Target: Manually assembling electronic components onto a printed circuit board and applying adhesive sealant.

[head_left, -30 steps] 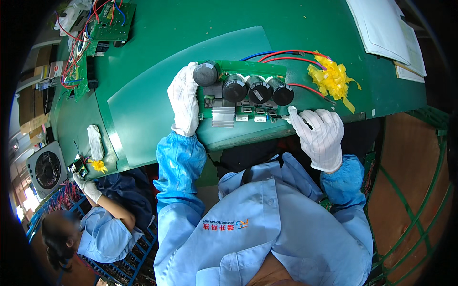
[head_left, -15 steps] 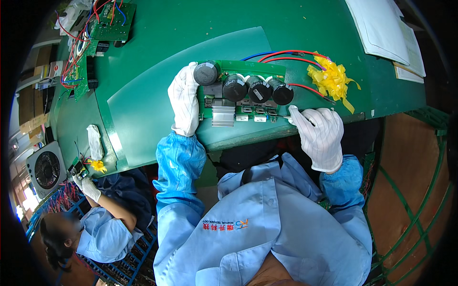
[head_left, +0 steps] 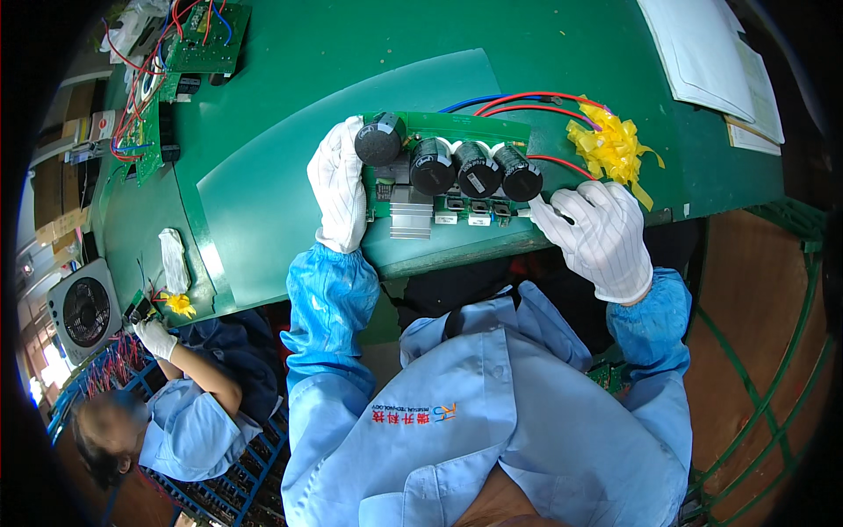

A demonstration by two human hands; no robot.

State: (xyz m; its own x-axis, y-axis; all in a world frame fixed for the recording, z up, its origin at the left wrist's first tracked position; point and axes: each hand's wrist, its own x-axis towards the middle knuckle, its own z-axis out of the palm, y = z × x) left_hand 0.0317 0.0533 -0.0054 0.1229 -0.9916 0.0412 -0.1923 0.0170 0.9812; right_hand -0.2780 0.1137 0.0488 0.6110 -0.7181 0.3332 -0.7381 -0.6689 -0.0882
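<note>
A green circuit board (head_left: 474,125) is held tilted near the bench's front edge. It carries several black cylindrical capacitors (head_left: 479,171), a silver finned heat sink (head_left: 410,215) and small black and white components along its lower edge. My left hand (head_left: 338,184), in a white striped glove, grips the board's left end, with the fingertips hidden behind it. At the lower right corner is my right hand (head_left: 601,237), also gloved, its thumb and forefinger closed close to the components. What it pinches there is mostly hidden. Red wires (head_left: 562,162) lead from behind the board toward a yellow plastic bundle (head_left: 610,149).
Green sheeting covers the bench (head_left: 290,176). White papers (head_left: 702,61) lie at far right; wired circuit boards (head_left: 206,48) sit at far left. A co-worker (head_left: 193,430) handles a small part at lower left, beside a fan (head_left: 86,309) and a white glove (head_left: 175,261).
My right hand has turned and shifted slightly right and up. The board has tilted a little, showing more of the capacitors' sides. My left hand keeps its grip. The co-worker's head has moved.
</note>
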